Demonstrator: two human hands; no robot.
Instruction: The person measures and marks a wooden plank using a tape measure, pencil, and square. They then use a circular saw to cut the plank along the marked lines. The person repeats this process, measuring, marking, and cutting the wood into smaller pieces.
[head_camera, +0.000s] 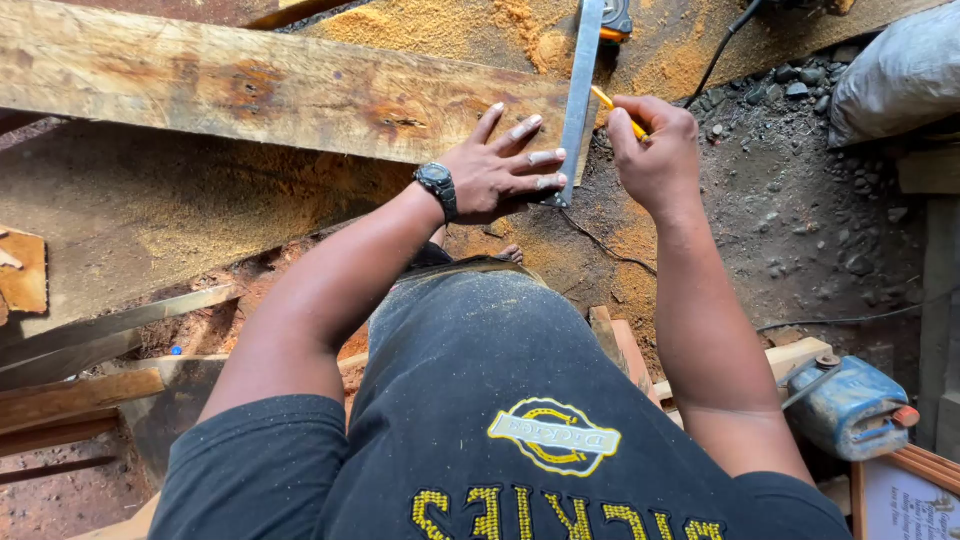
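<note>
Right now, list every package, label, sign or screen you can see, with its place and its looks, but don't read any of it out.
Printed card: bottom right corner, in a wooden frame, pale with small dark print.
Shirt emblem: on the person's dark shirt, low centre, yellow horseshoe shape with a white band.
Shirt lettering: bottom edge, blocky yellow.
Grey sack: top right, on the gravel, plain and bulging.
Wristwatch: on the left wrist, black, face too small to tell.
No screens.
</note>
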